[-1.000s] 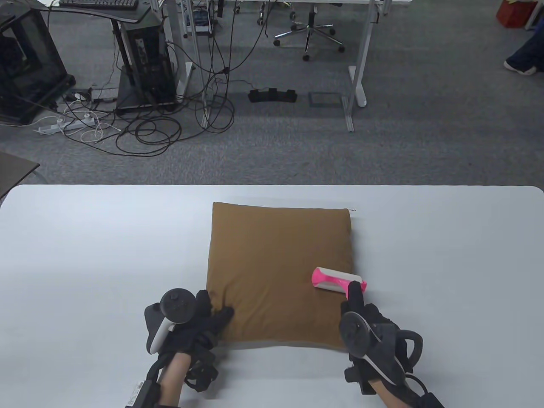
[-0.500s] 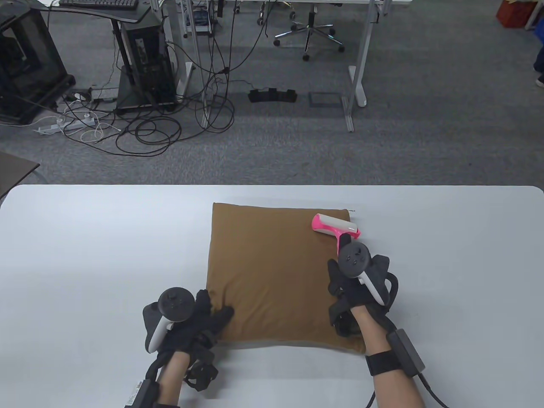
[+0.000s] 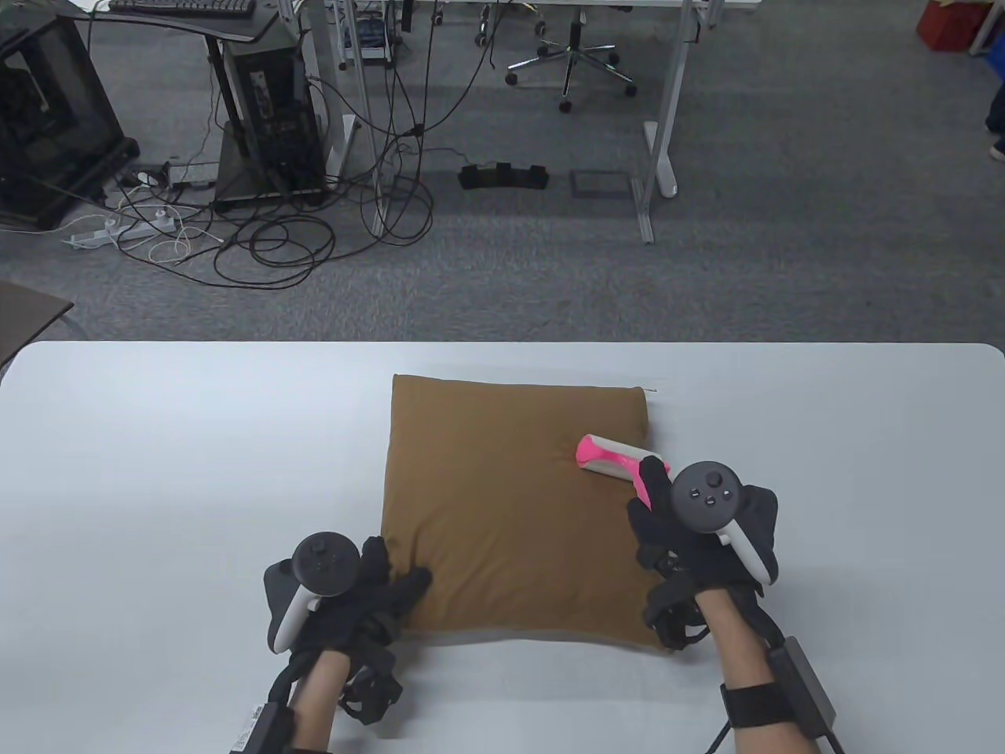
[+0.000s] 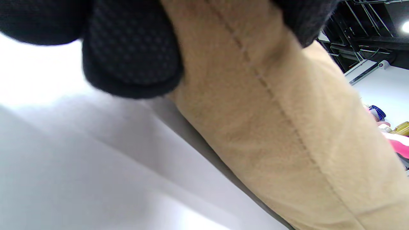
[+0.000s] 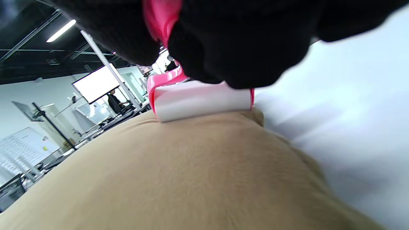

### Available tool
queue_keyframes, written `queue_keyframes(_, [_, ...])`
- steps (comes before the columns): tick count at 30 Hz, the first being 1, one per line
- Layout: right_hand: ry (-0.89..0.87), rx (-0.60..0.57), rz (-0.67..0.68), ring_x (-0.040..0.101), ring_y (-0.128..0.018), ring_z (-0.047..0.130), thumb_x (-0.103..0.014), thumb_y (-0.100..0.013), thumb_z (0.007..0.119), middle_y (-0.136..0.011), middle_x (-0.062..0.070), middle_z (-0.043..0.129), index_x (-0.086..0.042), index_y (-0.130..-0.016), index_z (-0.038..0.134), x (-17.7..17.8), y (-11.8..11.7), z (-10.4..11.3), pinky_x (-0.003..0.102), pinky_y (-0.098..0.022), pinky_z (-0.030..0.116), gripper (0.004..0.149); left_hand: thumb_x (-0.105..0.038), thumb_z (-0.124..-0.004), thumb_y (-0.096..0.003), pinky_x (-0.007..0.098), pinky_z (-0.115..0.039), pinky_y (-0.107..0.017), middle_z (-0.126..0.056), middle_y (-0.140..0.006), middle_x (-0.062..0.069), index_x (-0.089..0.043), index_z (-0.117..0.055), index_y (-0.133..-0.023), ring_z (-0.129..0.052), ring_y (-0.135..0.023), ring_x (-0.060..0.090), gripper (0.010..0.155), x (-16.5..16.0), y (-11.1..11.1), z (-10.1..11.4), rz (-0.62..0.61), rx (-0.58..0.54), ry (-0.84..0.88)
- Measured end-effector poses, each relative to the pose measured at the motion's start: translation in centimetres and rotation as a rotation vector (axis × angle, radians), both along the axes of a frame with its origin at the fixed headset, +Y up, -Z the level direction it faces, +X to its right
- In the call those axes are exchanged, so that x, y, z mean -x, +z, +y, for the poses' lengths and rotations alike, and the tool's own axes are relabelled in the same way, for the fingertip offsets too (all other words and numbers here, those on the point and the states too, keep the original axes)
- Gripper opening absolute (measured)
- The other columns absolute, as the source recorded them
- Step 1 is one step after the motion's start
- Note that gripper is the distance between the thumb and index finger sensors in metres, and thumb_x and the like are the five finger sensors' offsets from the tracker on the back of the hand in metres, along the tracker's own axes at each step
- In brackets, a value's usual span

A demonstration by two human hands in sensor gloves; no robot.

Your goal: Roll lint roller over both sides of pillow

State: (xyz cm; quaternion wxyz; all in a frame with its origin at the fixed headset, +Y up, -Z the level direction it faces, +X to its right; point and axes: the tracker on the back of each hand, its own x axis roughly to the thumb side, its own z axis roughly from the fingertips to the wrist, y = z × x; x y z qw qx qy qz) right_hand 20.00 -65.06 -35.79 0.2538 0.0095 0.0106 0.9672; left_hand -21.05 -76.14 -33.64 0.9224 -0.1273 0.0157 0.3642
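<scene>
Near the desk's (image 3: 157, 471) front edge, the right hand (image 3: 699, 534) grips the lint roller (image 3: 608, 455) on the pillow (image 3: 502, 503); the left hand (image 3: 353, 597) presses its corner.

Bare counter (image 3: 196, 471) lies open on both sides of the pillow (image 3: 502, 510); my left grip (image 3: 353, 597) blocks its near-left corner.
</scene>
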Motion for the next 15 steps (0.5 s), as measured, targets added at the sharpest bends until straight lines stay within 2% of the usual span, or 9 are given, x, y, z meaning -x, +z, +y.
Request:
queue_keyframes(7, [0.05, -0.057, 0.091, 0.017, -0.012, 0.097, -0.038, -0.06, 0.07, -0.036, 0.008, 0.098, -0.014, -0.106, 0.063, -0.9, 5.1, 1.2, 0.041, -0.011, 0.085, 0.053, -0.06, -0.074, -0.0455, 0.048, -0.084, -0.027, -0.086, -0.079, 0.024, 0.0, -0.036, -0.106, -0.103, -0.024, 0.024, 0.093, 0.0, 0.1, -0.1, -0.004, 0.009, 0.001])
queue_keyframes(15, [0.069, -0.07, 0.158, 0.016, -0.008, 0.097, -0.038, -0.06, 0.069, -0.029, 0.006, 0.098, -0.012, -0.102, 0.071, -1.2, 8.8, 1.8, 0.041, -0.009, 0.085, 0.049, -0.06, -0.074, -0.0455, 0.048, -0.084, -0.027, -0.085, -0.08, 0.024, 0.0, -0.036, -0.106, -0.103, -0.025, 0.024, 0.093, 0.1, 0.2, -0.2, -0.007, 0.015, -0.004])
